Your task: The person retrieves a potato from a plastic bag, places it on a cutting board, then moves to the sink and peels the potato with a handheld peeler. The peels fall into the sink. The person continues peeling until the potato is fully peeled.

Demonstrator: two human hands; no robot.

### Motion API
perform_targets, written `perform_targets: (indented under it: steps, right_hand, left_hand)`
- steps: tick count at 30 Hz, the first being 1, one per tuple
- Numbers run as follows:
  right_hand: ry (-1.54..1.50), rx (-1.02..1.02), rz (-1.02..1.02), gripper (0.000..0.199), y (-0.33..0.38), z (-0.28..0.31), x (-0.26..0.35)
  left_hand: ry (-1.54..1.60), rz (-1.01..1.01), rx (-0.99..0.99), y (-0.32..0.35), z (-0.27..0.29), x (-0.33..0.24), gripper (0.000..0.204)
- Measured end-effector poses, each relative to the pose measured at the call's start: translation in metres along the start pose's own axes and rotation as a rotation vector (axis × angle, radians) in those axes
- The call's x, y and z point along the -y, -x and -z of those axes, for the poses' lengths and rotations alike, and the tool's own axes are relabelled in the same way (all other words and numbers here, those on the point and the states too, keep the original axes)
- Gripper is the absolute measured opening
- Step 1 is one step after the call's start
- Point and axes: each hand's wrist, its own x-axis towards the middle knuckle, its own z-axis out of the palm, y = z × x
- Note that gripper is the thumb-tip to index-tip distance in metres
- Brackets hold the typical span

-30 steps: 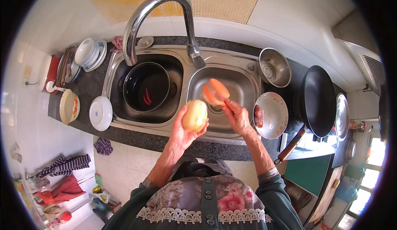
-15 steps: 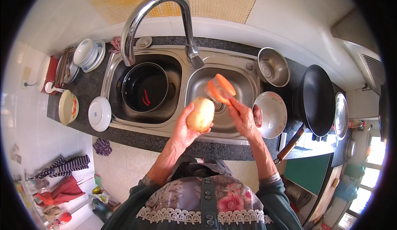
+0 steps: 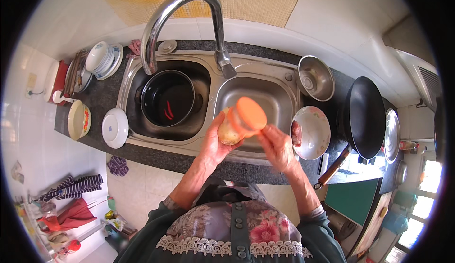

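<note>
My left hand (image 3: 215, 144) holds a small yellowish jar (image 3: 230, 130) above the front edge of the right sink basin (image 3: 275, 97). A round orange lid (image 3: 251, 114) sits tilted on top of the jar. My right hand (image 3: 277, 147) is just right of the jar, its fingertips at the lower edge of the lid; it is slightly blurred. Both forearms come up from the bottom of the view.
A black pot (image 3: 168, 102) with red chillies stands in the left basin under the curved tap (image 3: 189, 7). Right of the sink are a steel bowl (image 3: 315, 78), a patterned bowl (image 3: 310, 133) and a black wok (image 3: 365, 116). A white plate (image 3: 115, 128), yellow bowl (image 3: 78, 119) and stacked dishes (image 3: 102, 57) lie left.
The orange lid, held apart from the jar in my right hand, has come onto the jar's top. Both hands have drifted slightly toward me over the sink's front edge.
</note>
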Motion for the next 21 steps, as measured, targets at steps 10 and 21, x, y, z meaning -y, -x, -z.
perform_targets:
  steps: [10, 21]
  right_hand:
    - [-0.234, -0.051, -0.247, 0.026, -0.009, 0.013, -0.003]
    - [-0.173, 0.064, 0.001, 0.031, 0.006, -0.008, 0.000]
  left_hand:
    - [0.146, 0.009, -0.037, 0.008, -0.014, -0.008, 0.054]
    - [0.182, -0.068, 0.062, -0.006, -0.002, 0.001, 0.050]
